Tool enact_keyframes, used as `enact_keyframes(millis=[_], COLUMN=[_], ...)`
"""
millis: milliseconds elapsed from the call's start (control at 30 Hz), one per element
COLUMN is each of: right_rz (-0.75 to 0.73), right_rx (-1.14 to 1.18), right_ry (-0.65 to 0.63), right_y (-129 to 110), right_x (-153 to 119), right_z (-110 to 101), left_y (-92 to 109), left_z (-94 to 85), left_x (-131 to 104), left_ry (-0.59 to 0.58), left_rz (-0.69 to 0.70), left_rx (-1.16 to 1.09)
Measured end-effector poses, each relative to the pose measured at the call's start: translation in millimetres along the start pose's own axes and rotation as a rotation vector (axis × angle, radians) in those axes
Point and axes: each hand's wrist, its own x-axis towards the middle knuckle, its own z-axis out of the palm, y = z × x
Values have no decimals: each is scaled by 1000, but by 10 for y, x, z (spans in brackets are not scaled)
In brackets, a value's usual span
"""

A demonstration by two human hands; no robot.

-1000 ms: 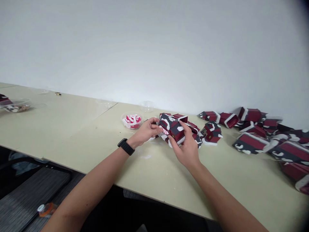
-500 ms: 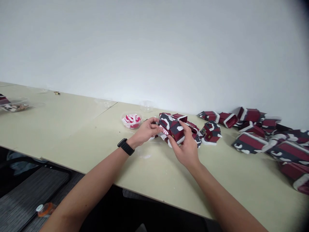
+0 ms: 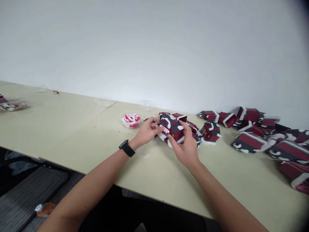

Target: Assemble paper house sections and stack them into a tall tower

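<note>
My right hand (image 3: 187, 146) grips a small dark red model house (image 3: 175, 131) with a grey roof and white snow-like patches, thumb on the near side and fingers over the top. A red-and-white striped piece (image 3: 165, 129) lies against the house front. My left hand (image 3: 148, 130), with a black watch on its wrist, pinches that striped piece at its left end between thumb and fingers. Other model houses lie just behind the held one, partly hidden by it. Left of them stands a clear round bowl (image 3: 122, 120) of red and white striped pieces.
Another small house (image 3: 210, 132) sits just right of my hands. Several more houses (image 3: 249, 142) are heaped along the table's right side by the wall. A clear tub (image 3: 24, 103) with small pieces is at far left. Below the table edge, a bottle (image 3: 44, 209) lies on grey fabric.
The striped piece has turned slightly and sits flatter against the house front. Both hands keep their hold, nearly in the same place; the view has shifted a little.
</note>
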Motion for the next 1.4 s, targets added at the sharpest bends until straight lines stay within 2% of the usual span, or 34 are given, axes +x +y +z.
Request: enact_keyframes(millis=[100, 200, 300, 500, 667, 867, 1167, 1400], right_rz=[67, 114, 184, 300, 373, 423, 320, 308], right_rx=[211, 469, 575, 531, 670, 712, 769, 738], right_ry=[-63, -140, -177, -151, -201, -182, -169, -213], right_y=[22, 21, -8, 19, 71, 143, 94, 114], right_x=[9, 10, 9, 34, 69, 68, 77, 46], right_z=[13, 30, 27, 16, 13, 33, -5, 21], left_y=[90, 164, 173, 76, 58, 80, 156, 107], left_z=[-12, -8, 16, 76, 97, 147, 220, 197], left_x=[-24, -44, -55, -68, -101, -155, -226, -230], left_ry=[66, -84, -186, -132, -123, -81, -17, 9], left_rz=[135, 81, 15, 5, 81, 102, 160, 201], left_rx=[123, -15, -141, -53, 66, 183, 257, 283])
